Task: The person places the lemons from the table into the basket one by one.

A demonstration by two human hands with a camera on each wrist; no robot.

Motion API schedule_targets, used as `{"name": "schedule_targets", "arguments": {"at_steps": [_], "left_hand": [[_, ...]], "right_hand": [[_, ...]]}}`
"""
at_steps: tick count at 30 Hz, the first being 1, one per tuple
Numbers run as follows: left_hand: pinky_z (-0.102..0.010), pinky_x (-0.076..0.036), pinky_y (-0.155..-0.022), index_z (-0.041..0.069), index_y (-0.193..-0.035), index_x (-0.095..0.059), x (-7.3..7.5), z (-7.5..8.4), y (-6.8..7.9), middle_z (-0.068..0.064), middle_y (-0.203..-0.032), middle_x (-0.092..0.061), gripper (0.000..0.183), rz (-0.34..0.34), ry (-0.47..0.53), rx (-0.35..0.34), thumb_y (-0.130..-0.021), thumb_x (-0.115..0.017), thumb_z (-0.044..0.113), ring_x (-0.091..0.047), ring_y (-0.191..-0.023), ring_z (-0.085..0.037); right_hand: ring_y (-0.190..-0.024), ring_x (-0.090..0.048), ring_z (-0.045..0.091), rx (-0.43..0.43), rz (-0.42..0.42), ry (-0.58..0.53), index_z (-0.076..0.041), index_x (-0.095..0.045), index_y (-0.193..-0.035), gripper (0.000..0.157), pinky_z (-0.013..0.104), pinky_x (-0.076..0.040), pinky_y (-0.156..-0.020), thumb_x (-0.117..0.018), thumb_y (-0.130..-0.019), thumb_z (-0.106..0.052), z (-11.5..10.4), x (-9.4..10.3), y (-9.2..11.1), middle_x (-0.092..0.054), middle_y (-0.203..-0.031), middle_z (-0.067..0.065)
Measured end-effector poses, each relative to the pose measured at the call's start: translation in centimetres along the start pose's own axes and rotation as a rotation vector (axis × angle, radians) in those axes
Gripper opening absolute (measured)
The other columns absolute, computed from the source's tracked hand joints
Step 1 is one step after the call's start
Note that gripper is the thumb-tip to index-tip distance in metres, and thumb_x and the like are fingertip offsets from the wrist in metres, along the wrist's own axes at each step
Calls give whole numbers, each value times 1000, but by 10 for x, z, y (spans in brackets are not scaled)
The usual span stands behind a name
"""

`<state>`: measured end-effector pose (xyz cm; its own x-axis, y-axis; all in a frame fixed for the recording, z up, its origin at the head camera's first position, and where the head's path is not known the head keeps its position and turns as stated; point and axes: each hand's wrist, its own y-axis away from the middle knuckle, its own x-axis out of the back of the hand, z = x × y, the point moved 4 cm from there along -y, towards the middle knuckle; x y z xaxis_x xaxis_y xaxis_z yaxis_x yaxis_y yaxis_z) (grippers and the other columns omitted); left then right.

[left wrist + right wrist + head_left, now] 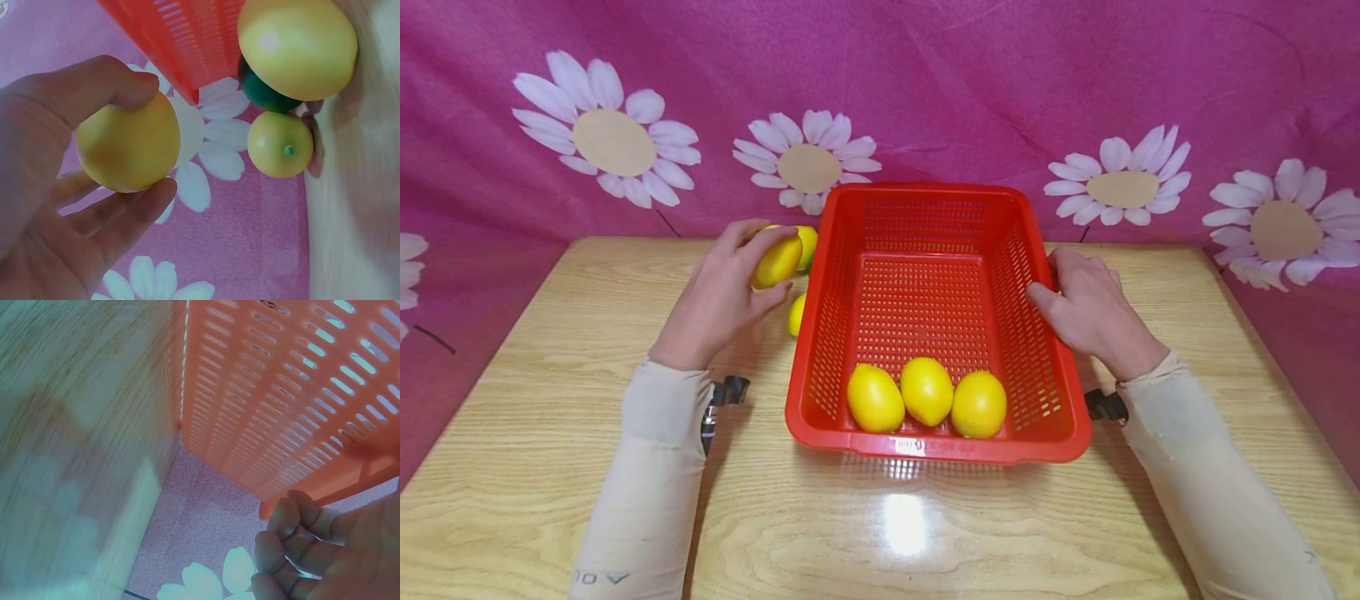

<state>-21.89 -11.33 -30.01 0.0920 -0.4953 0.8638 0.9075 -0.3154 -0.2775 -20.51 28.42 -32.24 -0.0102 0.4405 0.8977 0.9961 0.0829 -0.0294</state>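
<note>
Held lemon (pixel 777 260): qty 1, yellow; raised above tbl, just L of basket.
L hand (pixel 711 292): grasping held lemon, thumb vs. fingers.
Basket (pixel 925 190): qty 1, red, perf. walls.
R hand (pixel 1093 312): gripping basket's R rim, thumb over inner side.
Lemons in basket (pixel 927 392): qty 3, yellow, row at near end.
Loose lemons (pixel 297 47): qty 2, yellow, by basket's L wall.
Green fruit (pixel 265 92): qty 1, partly hidden behind 1 loose lemon.
Tbl (pixel 580 358): qty 1, wood-grain.
Backdrop (pixel 955 92): pink cloth, 5 wht flowers in head view, 1 cut off at L edge.
</note>
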Motion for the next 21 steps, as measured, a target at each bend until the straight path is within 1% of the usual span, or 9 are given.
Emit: {"name": "schedule_targets", "arguments": {"at_steps": [8, 14, 21], "left_hand": [[-57, -55, -105, 22, -148, -55, 3, 9, 1, -14, -152, -48, 62, 27, 21, -12, -91, -79, 22, -55, -129, -35], [-55, -57, -103, 23, -148, -55, 5, 18, 2, -12, -151, -49, 62, 19, 50, -24, -91, -78, 22, -56, -127, -34], [-52, -58, -104, 22, -147, -56, 6, 29, 4, -12, -149, -51, 61, 25, 66, -91, -91, -79, 22, -59, -125, -32]], "right_hand": [[-97, -56, 33, 1, 3, 1, 0, -56, -121, 38, 41, -41, -76, -47, -100, -30, 0, 0, 0, -66, -99, 20], [-97, -55, 33, 0, 6, 3, 0, -57, -121, 38, 41, -39, -77, -47, -100, -31, 1, 0, 0, -66, -100, 20], [-98, -55, 33, -7, -2, 2, -1, -56, -123, 40, 41, -39, -77, -47, -100, -32, 1, 0, -1, -66, -101, 20]]}}
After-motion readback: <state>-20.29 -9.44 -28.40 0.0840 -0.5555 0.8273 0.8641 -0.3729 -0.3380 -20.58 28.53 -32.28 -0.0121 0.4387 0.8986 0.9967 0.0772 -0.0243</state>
